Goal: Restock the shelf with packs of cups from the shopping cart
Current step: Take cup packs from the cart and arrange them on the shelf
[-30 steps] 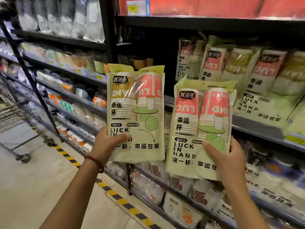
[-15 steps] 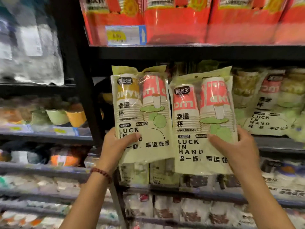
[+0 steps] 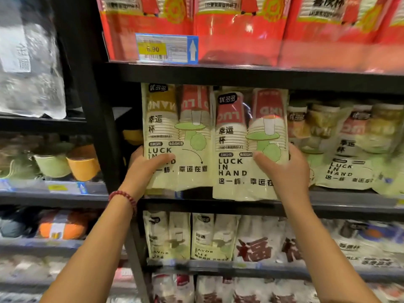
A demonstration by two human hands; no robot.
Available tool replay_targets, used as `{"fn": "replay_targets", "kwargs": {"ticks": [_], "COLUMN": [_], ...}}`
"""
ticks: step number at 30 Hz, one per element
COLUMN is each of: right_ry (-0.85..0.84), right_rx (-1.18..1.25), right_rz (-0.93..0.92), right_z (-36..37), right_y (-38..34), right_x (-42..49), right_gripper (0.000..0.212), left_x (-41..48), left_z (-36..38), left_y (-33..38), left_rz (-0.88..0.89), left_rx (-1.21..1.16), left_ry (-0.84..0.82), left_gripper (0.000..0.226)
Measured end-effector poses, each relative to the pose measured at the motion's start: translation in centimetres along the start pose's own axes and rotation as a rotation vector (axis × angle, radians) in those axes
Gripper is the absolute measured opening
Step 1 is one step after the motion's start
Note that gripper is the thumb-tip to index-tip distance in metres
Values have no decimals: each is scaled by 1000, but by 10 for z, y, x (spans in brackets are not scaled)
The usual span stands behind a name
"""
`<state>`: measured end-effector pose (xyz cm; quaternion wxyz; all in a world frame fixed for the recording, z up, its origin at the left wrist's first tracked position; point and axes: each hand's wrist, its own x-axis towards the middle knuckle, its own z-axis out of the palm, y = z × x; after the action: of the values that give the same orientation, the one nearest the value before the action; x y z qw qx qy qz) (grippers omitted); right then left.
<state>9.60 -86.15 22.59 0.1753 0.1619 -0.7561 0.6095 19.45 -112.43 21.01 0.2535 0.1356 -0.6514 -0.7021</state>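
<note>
Fingers of the left hand [image 3: 142,171] hide behind its cup pack [image 3: 175,132]; red packs [image 3: 240,25] overrun the top edge.

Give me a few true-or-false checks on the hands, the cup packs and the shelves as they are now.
1. The left hand and the right hand each hold one pack of cups, the left pack and the right pack. True.
2. The packs on the shelf above are green. False: they are red.
3. The beaded bracelet is on the right wrist. False: it is on the left wrist.
4. To the right of the held ones stand packs of the same design. True.
5. The price tag hangs below the held packs. False: it sits at the upper shelf's edge, above them.
</note>
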Motion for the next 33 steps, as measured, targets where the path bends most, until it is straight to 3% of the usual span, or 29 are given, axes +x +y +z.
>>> {"fn": "replay_targets", "kwargs": {"ticks": [5, 11, 17, 23, 27, 33], "right_ry": [-50, 15, 68, -33, -139, -254], "right_rx": [29, 33, -111, -81, -107, -186], "right_rz": [27, 77, 46, 4, 64, 190], "right_z": [2, 21, 44, 50, 52, 61], "right_y": [-3, 9, 25, 46, 44, 44], "right_x": [21, 31, 29, 27, 34, 53], "right_gripper": [30, 46, 58, 63, 60, 47], "left_x": [11, 26, 30, 37, 50, 72], "left_z": [5, 9, 11, 6, -3, -7], "left_y": [-3, -16, -18, -20, -25, -38], "left_rz": [-35, 42, 32, 16, 29, 31], "left_rx": [-26, 88, 168, 213, 307, 496], "left_ry": [-36, 121, 153, 158, 155, 274], "left_gripper": [33, 71, 71, 67, 69, 74]}}
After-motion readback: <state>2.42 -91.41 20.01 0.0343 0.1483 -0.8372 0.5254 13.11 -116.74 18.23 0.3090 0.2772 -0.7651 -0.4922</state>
